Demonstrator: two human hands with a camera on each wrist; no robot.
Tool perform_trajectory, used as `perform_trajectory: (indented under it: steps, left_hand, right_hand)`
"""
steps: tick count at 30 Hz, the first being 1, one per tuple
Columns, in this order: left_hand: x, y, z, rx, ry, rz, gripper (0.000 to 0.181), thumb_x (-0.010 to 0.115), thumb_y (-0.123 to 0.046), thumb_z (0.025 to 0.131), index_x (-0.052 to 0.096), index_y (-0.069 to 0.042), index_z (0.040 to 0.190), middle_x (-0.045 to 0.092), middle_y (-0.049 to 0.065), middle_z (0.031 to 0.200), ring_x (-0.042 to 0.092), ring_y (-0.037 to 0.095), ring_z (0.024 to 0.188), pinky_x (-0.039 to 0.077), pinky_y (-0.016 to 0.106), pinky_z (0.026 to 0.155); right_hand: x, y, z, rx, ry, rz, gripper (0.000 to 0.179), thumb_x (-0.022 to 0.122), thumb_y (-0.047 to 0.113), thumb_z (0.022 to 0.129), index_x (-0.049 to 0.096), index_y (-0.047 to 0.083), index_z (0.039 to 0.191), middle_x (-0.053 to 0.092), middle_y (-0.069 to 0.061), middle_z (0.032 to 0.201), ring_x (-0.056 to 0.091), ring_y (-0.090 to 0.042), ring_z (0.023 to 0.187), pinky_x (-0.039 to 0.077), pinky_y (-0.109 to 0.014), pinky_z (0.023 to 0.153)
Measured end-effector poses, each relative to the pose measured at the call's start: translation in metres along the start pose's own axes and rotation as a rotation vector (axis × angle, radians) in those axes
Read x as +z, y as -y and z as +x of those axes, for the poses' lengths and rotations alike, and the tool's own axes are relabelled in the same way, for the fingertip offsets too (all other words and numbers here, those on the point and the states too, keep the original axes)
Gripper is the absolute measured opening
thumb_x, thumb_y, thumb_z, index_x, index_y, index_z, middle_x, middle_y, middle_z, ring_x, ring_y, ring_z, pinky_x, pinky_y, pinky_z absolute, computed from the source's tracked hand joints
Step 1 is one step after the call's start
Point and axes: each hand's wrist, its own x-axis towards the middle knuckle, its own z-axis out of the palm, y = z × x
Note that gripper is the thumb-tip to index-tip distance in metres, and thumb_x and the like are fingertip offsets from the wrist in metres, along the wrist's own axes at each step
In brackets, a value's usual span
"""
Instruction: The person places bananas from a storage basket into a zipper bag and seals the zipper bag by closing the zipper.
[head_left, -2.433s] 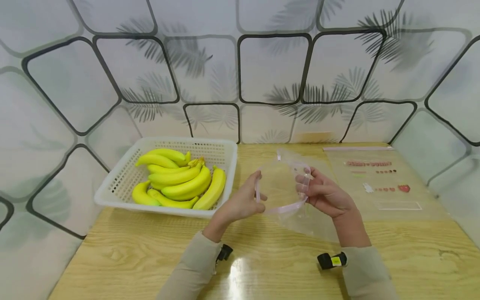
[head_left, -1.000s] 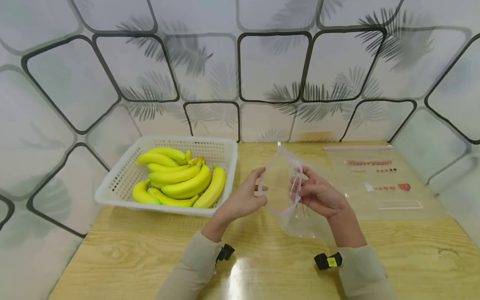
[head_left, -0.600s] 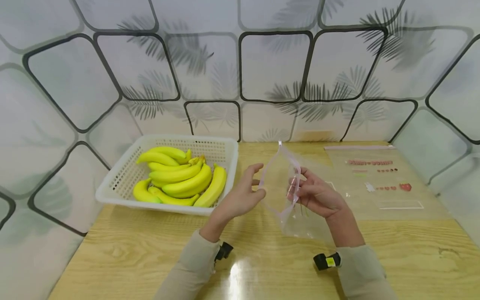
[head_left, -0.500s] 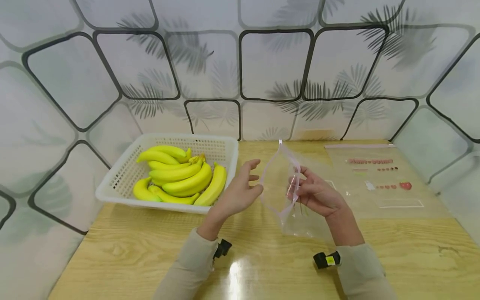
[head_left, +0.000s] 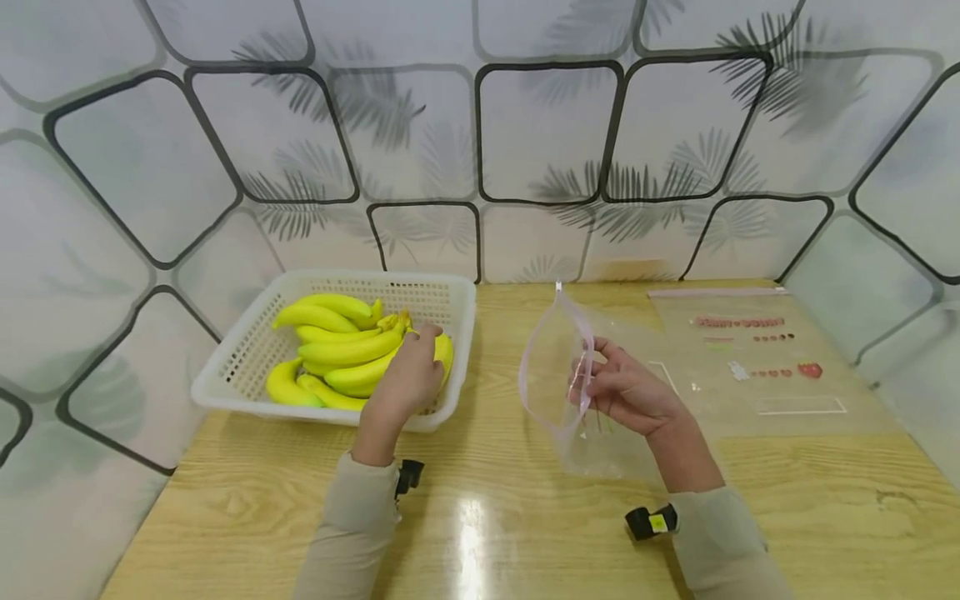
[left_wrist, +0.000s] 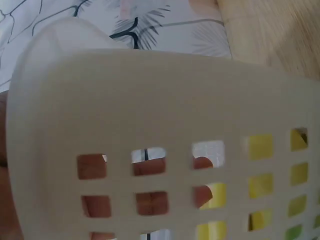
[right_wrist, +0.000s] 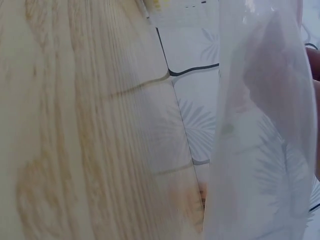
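In the head view, resting the left hand (head_left: 407, 375) inside the basket (head_left: 238, 398) on the counter (head_left: 262, 500), over the rightmost banana (head_left: 447, 354), apparently at the picking step, while pinching the gaping bag (head_left: 607, 450) by its edge with the right hand (head_left: 633, 390). In the left wrist view, showing left fingers (left_wrist: 152, 203) through basket holes, cannot tell how closed or whether gripping; probably calling next for a firm hold and lift. In the right wrist view, showing mostly hazy bag film.

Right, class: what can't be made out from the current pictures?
Head view: whether the left hand grips the banana under it; the hand covers the contact.
Left wrist view: most of the bananas, hidden by the basket wall.
Right wrist view: how the right hand grips; the held bag veils it, the picture edge cuts it off.
Head view: the pink lettering on the flat bag, too small and blurred to read surely.
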Motion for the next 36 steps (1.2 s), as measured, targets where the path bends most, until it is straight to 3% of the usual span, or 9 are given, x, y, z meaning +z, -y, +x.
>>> perform_trajectory:
  steps: [3,7,10,15,23,28,30,33,36]
  left_hand:
    - [0.002,0.007,0.000,-0.036,0.080,0.080,0.046,0.048,-0.003,0.098,0.039,0.005,0.142,0.049,0.032,0.131,0.055,0.035,0.101,0.049,0.042,0.078]
    - [0.005,0.012,0.001,-0.032,0.135,0.146,0.040,0.052,-0.003,0.097,0.046,0.007,0.136,0.061,0.021,0.100,0.054,0.026,0.078,0.045,0.034,0.065]
    - [0.007,0.013,0.002,-0.020,0.148,0.190,0.033,0.053,-0.002,0.097,0.051,0.008,0.129,0.058,0.013,0.081,0.051,0.023,0.069,0.042,0.031,0.060]
    - [0.009,0.012,0.004,-0.044,0.168,0.244,0.032,0.055,0.000,0.093,0.050,0.006,0.125,0.052,0.010,0.076,0.049,0.022,0.068,0.040,0.032,0.058]
    - [0.012,0.010,0.004,-0.139,0.212,0.313,0.062,0.050,-0.001,0.099,0.020,0.008,0.153,0.051,0.009,0.069,0.050,0.020,0.060,0.039,0.030,0.052]
    - [0.014,0.009,0.006,-0.167,0.203,0.315,0.066,0.049,0.001,0.099,0.015,0.007,0.154,0.059,0.016,0.076,0.056,0.024,0.064,0.046,0.033,0.054]
    - [0.014,0.009,0.006,-0.168,0.199,0.307,0.065,0.048,0.001,0.099,0.015,0.007,0.154,0.063,0.026,0.096,0.063,0.031,0.080,0.053,0.039,0.066]
    - [0.014,0.009,0.006,-0.176,0.200,0.284,0.063,0.047,0.001,0.100,0.015,0.007,0.154,0.052,0.039,0.127,0.059,0.043,0.111,0.053,0.051,0.089]
    - [0.013,0.010,0.006,-0.177,0.207,0.290,0.065,0.051,-0.002,0.099,0.017,0.007,0.154,0.055,0.037,0.123,0.055,0.047,0.118,0.049,0.054,0.094]
  right_hand:
    - [0.000,-0.001,0.000,0.007,-0.012,-0.013,0.053,0.035,-0.026,0.087,0.031,0.008,0.127,0.057,-0.005,0.095,0.061,-0.018,0.087,0.057,-0.035,0.081]
    - [0.001,-0.002,0.000,0.013,-0.018,-0.015,0.054,0.035,-0.026,0.087,0.028,0.006,0.130,0.057,-0.005,0.095,0.061,-0.018,0.088,0.057,-0.036,0.083]
    - [0.001,-0.002,0.000,0.018,-0.026,-0.015,0.055,0.036,-0.026,0.086,0.027,0.007,0.130,0.056,-0.005,0.095,0.061,-0.019,0.089,0.057,-0.036,0.083]
    - [0.003,0.000,0.000,0.022,-0.031,-0.011,0.056,0.035,-0.027,0.087,0.026,0.007,0.131,0.057,-0.005,0.095,0.061,-0.019,0.089,0.057,-0.036,0.083]
    - [0.001,-0.004,0.001,0.014,-0.013,-0.032,0.053,0.036,-0.026,0.087,0.036,0.011,0.124,0.058,-0.005,0.096,0.062,-0.018,0.089,0.057,-0.034,0.083]
    - [0.001,-0.006,0.001,0.007,-0.001,-0.033,0.052,0.037,-0.025,0.087,0.038,0.012,0.124,0.058,-0.005,0.097,0.063,-0.017,0.089,0.057,-0.034,0.083]
    - [0.000,-0.006,0.001,0.004,0.003,-0.025,0.053,0.038,-0.025,0.087,0.038,0.012,0.124,0.058,-0.005,0.098,0.063,-0.018,0.090,0.057,-0.034,0.083]
    - [0.000,-0.006,0.002,0.004,0.003,-0.024,0.053,0.038,-0.026,0.086,0.038,0.012,0.124,0.058,-0.006,0.098,0.063,-0.018,0.090,0.057,-0.034,0.083]
    - [0.001,-0.006,0.002,0.009,-0.006,-0.034,0.054,0.039,-0.026,0.086,0.038,0.012,0.124,0.058,-0.005,0.098,0.063,-0.018,0.090,0.057,-0.034,0.083]
